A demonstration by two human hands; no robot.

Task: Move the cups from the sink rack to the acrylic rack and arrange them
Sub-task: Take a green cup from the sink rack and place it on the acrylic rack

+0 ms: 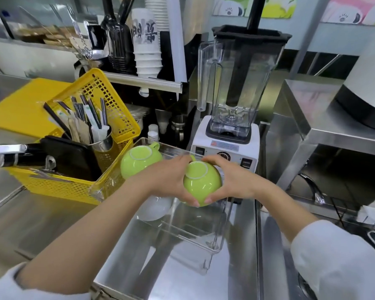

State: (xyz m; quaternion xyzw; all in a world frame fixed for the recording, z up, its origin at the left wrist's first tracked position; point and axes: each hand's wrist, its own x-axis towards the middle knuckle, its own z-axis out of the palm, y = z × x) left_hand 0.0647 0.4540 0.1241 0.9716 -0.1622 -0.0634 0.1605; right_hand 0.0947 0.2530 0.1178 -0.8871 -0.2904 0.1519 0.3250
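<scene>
My left hand (pixel 169 178) and right hand (pixel 232 178) clasp one inverted green cup (pixel 201 182) over the acrylic rack (pixel 214 241). A second green cup (pixel 139 161) sits beyond my left hand; one white cup (pixel 154 208) beneath it.

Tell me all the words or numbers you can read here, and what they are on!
Paper cup stack: big dark brush characters, printed sideways, not readable for sure.
Blender base: a red-and-white sticker and a dial with marks, too small and blurred to read.
Wall posters: paw-print pictures only, no readable words.
Green cups: no writing.
</scene>
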